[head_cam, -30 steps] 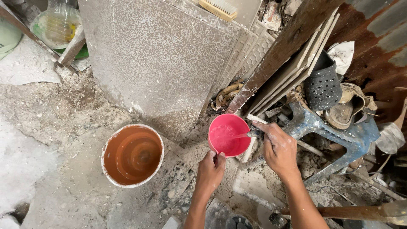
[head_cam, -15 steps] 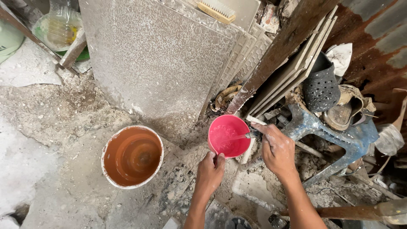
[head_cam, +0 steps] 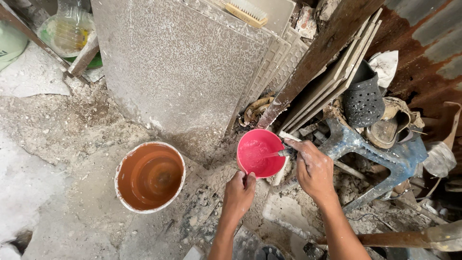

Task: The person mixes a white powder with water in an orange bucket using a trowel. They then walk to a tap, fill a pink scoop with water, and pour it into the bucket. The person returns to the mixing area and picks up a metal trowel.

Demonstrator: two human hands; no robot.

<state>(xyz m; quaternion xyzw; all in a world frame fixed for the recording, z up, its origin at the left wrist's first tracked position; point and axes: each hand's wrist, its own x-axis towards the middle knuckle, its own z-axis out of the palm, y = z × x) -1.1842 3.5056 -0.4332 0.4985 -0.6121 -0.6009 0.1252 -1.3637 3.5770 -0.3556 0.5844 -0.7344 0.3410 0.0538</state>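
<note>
A big speckled tile slab (head_cam: 183, 72) leans before you, an orange bucket (head_cam: 149, 176) of brown water at its foot. Right of that sits the small pink bowl (head_cam: 260, 153) (pale wet mix inside): your left hand (head_cam: 239, 193) pinches its near rim, and your right hand (head_cam: 314, 167) is closed around a thin tool (head_cam: 271, 154) dipped into it.

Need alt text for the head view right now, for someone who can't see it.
Left hand grips the rim of a pink bowl while the right hand holds a small tool in it. An orange bucket stands to the left, below leaning tiles.
</note>
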